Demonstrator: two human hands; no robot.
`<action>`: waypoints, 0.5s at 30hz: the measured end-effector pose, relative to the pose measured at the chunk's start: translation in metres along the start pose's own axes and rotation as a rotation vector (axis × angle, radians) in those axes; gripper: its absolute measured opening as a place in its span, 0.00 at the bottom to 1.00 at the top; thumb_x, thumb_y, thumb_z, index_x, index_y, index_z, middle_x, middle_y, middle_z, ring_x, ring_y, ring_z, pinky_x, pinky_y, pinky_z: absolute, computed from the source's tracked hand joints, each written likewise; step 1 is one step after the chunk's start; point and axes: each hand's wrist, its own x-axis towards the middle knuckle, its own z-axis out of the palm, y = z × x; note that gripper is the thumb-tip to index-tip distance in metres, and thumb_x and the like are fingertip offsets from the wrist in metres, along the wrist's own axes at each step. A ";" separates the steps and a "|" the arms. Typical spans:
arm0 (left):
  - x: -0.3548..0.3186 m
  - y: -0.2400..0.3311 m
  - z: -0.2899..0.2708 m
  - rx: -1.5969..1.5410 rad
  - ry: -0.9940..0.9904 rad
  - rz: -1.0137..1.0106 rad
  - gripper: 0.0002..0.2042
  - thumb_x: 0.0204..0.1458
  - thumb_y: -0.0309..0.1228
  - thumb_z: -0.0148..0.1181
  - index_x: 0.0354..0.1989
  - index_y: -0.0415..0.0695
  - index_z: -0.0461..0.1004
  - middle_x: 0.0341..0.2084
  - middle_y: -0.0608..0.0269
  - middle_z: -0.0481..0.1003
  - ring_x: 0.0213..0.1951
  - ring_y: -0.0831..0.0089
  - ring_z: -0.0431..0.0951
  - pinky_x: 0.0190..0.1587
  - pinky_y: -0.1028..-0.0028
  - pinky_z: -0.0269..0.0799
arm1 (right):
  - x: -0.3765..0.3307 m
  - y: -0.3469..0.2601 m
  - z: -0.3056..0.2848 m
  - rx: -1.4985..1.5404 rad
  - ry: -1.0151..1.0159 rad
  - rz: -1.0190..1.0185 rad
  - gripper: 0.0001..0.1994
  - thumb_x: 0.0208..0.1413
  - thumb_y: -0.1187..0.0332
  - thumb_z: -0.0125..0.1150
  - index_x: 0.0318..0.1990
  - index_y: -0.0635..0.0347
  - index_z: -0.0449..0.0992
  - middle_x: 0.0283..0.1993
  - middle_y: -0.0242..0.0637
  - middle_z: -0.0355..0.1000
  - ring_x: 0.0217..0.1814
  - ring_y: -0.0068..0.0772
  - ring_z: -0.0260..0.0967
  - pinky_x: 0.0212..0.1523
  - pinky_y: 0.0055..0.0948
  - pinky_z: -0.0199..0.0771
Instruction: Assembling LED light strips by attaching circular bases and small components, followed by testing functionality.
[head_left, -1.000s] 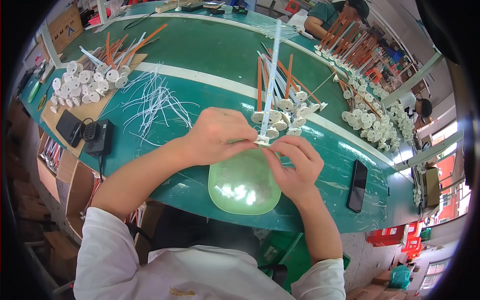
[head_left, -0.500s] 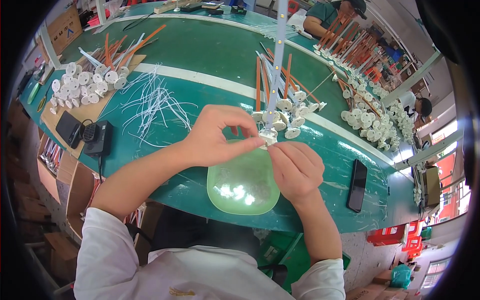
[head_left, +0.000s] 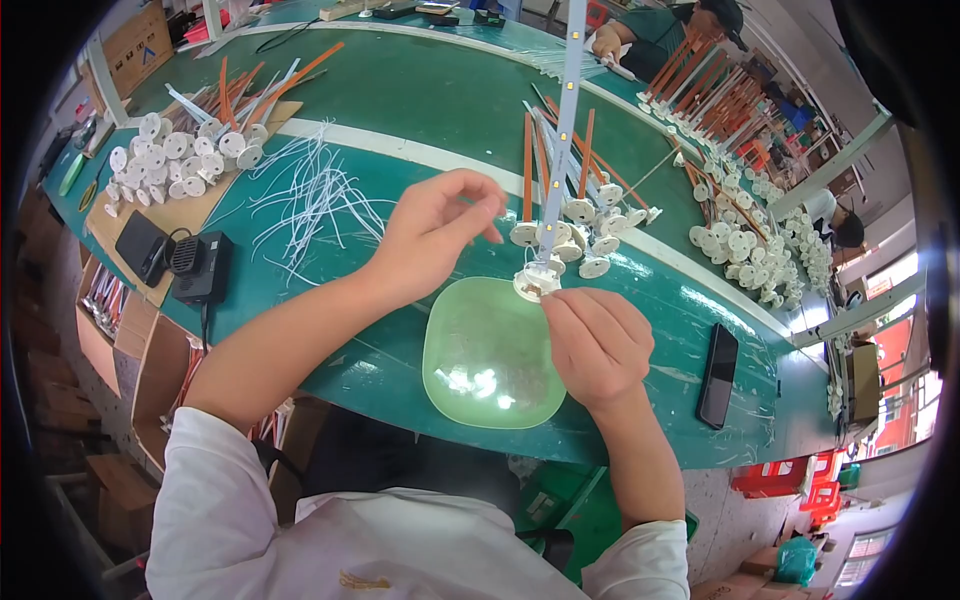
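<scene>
Tbl (head_left: 672,345) layout, L–R
Device (head_left: 203,268) L; wires (head_left: 315,200) R of it, farther back; tray (head_left: 495,350) ctr, strip (head_left: 562,150) by back rim; phone (head_left: 717,375) R.

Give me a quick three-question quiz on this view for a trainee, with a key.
1. Which hand holds the round white base?
2. True or false: the black phone lies left of the light green tray.
3. Where are the loose white wires? A: in the tray. B: on the phone. C: left of the left hand.

Key: 1. The right hand. 2. False. 3. C.
</scene>
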 end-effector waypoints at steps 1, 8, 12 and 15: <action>0.000 0.002 0.001 -0.004 0.000 0.002 0.09 0.61 0.28 0.57 0.46 0.38 0.75 0.39 0.62 0.77 0.36 0.77 0.79 0.41 0.76 0.72 | 0.000 -0.001 -0.001 -0.007 0.000 0.004 0.10 0.34 0.83 0.68 0.30 0.66 0.80 0.29 0.38 0.76 0.29 0.37 0.76 0.28 0.28 0.77; -0.008 -0.002 0.005 -0.336 -0.480 -0.105 0.24 0.59 0.26 0.61 0.63 0.37 0.67 0.53 0.57 0.74 0.53 0.73 0.75 0.55 0.69 0.72 | -0.001 -0.007 -0.002 0.013 0.060 0.046 0.10 0.36 0.83 0.70 0.30 0.65 0.81 0.29 0.38 0.76 0.29 0.38 0.76 0.29 0.28 0.78; -0.009 -0.004 0.006 -0.279 -0.546 -0.081 0.24 0.54 0.21 0.65 0.60 0.36 0.69 0.52 0.55 0.76 0.54 0.70 0.76 0.59 0.67 0.71 | -0.003 -0.005 -0.001 0.057 0.052 0.066 0.10 0.37 0.83 0.71 0.30 0.64 0.80 0.31 0.39 0.77 0.30 0.37 0.77 0.30 0.28 0.78; -0.005 -0.006 0.005 -0.282 -0.481 -0.076 0.21 0.54 0.19 0.64 0.57 0.36 0.70 0.50 0.54 0.77 0.53 0.68 0.77 0.60 0.65 0.71 | -0.005 -0.003 0.006 0.131 0.088 0.153 0.11 0.37 0.84 0.71 0.32 0.64 0.80 0.32 0.40 0.77 0.31 0.36 0.76 0.31 0.27 0.78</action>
